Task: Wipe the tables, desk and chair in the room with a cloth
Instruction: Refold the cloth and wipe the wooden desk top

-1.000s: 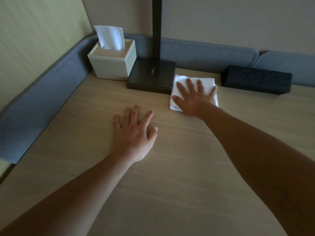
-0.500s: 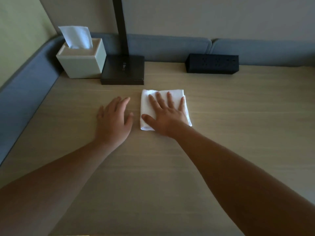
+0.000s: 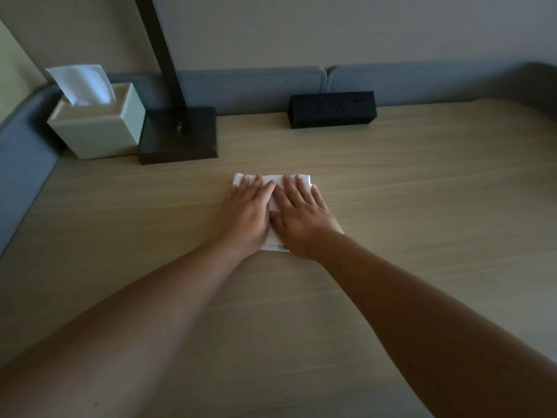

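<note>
Left hand (image 3: 245, 214) and right hand (image 3: 303, 218), grip flat with fingers straight, press the cloth (image 3: 275, 203) onto the table (image 3: 422, 206).

A: What is the person wearing on the arms?
B: The left forearm (image 3: 135, 321) and right forearm (image 3: 422, 312) are showing bare to the edge of view.
A: And the hands?
B: The left hand (image 3: 245, 217) and right hand (image 3: 304, 220) are showing bare too; dim light is blurring finer detail.

I see a tissue box (image 3: 99, 128) just beside a black lamp base (image 3: 177, 135), and a black power strip (image 3: 331, 109) against grey padding (image 3: 250, 86).
</note>
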{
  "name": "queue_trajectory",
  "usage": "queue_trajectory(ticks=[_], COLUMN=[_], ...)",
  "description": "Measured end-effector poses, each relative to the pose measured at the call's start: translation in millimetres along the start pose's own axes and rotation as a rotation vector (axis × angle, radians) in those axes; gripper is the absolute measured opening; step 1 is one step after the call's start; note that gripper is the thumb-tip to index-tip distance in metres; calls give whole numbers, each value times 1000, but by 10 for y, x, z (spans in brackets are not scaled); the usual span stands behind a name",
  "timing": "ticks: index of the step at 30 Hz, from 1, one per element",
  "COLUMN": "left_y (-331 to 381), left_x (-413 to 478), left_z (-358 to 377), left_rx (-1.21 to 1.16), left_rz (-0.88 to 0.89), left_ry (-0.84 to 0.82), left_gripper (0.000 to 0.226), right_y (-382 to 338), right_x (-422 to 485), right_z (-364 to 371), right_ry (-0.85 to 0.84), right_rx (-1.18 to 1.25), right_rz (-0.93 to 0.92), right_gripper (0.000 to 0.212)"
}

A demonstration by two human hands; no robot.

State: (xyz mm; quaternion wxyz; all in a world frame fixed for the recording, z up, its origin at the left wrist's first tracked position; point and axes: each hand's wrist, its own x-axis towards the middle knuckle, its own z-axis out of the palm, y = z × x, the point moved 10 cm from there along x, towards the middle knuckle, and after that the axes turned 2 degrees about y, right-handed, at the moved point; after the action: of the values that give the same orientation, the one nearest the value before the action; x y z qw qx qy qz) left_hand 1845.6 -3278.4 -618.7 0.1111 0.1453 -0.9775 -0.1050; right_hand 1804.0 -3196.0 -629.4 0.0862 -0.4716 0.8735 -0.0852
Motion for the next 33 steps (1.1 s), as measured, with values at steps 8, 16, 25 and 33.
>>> queue_trajectory(ticks=[8,16,25,33], left_y=[240,874,1592,2006], left_x=[112,600,1185,1763], left_z=[115,371,659,881], left_rx=[25,28,55,48], left_rz=[-72,-89,-94,-113], left_ry=[-42,-31,-25,-8], left_gripper=[60,83,80,72], right_y=[364,1173,2132,2829], right_x=[-4,-38,-44,154], right_z=[-69,-262,-462,-649], right_ry=[10,-2,5,-12], right_rx=[-27,-4,-12,-47], right_rz=[-7,12,28,21], right_gripper=[64,63,63,62])
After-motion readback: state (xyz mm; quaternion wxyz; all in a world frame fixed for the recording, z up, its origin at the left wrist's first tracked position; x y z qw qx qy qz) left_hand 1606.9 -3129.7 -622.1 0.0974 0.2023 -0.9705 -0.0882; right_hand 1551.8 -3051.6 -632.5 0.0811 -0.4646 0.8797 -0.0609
